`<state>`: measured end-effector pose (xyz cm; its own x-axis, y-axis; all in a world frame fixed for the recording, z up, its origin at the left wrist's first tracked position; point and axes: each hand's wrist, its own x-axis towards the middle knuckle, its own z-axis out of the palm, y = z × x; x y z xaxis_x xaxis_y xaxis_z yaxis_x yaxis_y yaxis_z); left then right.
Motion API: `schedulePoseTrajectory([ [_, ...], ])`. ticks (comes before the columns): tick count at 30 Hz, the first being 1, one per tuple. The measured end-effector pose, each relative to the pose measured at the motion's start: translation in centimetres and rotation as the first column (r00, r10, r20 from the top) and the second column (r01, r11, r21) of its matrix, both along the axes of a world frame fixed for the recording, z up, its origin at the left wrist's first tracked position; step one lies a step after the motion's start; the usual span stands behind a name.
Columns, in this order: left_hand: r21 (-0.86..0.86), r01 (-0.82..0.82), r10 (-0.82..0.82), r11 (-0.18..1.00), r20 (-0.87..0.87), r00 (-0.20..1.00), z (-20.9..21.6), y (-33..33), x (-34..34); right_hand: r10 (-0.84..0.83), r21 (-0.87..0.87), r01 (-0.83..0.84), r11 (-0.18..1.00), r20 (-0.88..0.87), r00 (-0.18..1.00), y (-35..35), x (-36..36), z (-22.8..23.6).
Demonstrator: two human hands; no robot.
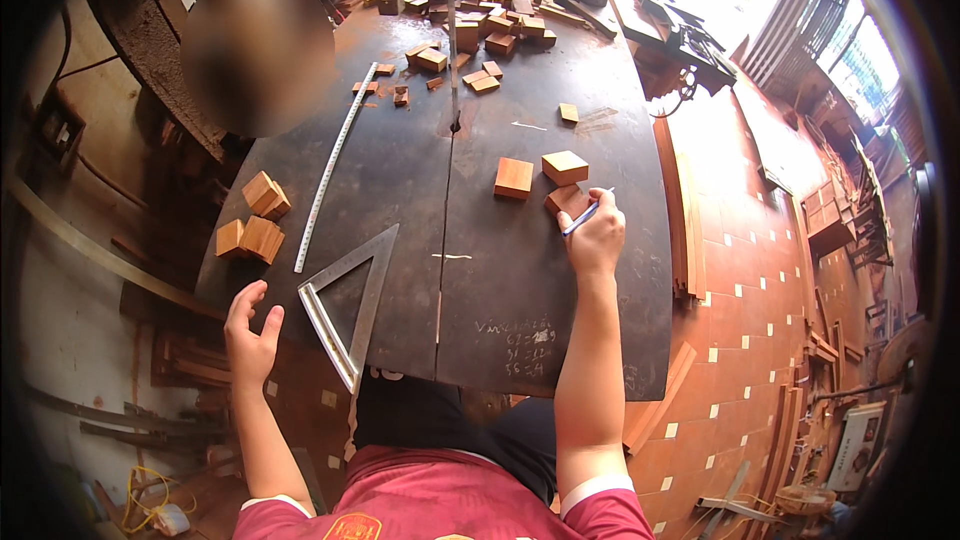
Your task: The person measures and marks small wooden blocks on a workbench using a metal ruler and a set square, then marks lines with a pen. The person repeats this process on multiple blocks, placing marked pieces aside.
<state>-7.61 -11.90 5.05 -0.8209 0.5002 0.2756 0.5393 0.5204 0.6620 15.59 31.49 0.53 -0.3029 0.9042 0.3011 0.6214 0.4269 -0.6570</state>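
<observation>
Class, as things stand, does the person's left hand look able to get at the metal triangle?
Probably yes: the left hand looks empty, thumb and fingers apart, and the metal triangle lies close on its right, flat on the dark tabletop, with nothing visible standing between them.

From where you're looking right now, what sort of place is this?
Most likely a woodworking shop: cut wood blocks lie scattered and heaped on a dark table, a metal triangle lies at its near side, and long planks show just past its right edge.
</observation>
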Motion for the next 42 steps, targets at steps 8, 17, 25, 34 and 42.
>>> schedulePoseTrajectory([
  [8, 0.017, -0.011, 0.013, 1.0, -0.075, 0.997, -1.9, 0.8, 1.2, 0.459, -0.051, -0.487, 0.872, -0.263, 0.849, -3.0, -0.9, 2.2],
  [17, -0.153, -0.04, 0.013, 0.987, -0.173, 0.985, -4.8, 2.2, 0.2, 0.838, 0.079, -0.84, 0.537, -0.159, 0.521, -8.0, -3.4, 2.7],
  [25, -0.115, 0.015, -0.026, 0.993, -0.097, 0.995, -5.1, 2.6, -0.1, 0.858, -0.019, -0.858, 0.513, 0.036, 0.512, -9.5, -3.5, 2.8],
  [34, -0.152, -0.065, 0.047, 0.986, -0.114, 0.992, -4.6, 4.0, -0.3, 0.852, -0.087, -0.848, 0.523, 0.042, 0.521, -9.0, -3.0, 3.3],
  [42, -0.132, -0.054, 0.058, 0.99, 0.024, 0.998, -4.9, 4.1, -0.8, 0.855, -0.049, -0.854, 0.518, 0.062, 0.515, -9.6, -3.4, 3.6],
])
